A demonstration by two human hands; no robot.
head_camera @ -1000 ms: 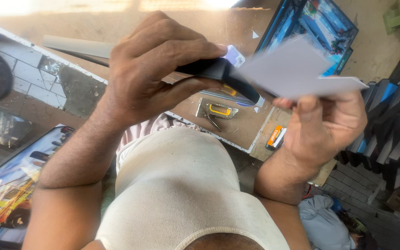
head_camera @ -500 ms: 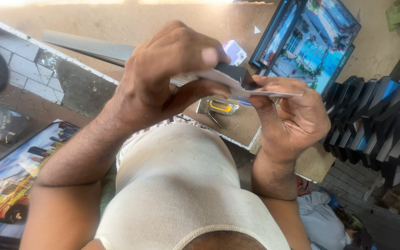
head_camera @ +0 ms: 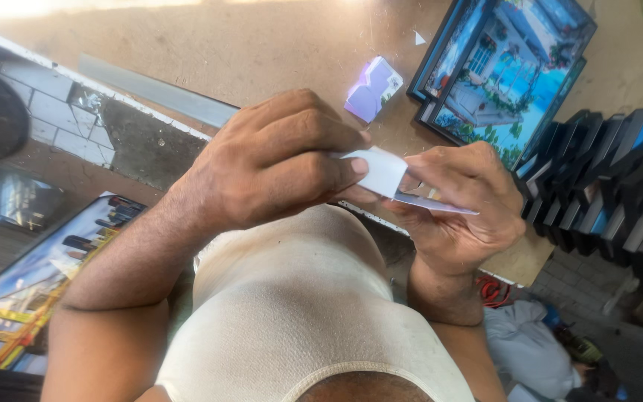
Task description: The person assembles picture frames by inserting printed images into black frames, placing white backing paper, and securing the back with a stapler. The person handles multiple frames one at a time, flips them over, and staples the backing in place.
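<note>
While right hand (head_camera: 455,205) cradles white card (head_camera: 411,186), left hand (head_camera: 277,160) fingers pinch its folded edge shut.

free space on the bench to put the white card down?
Most bare board lies at the far left-centre, between the grey strip and the small purple box. Right side is crowded: framed pictures and a row of black frames. Left hand and right hand hold the white card.
</note>
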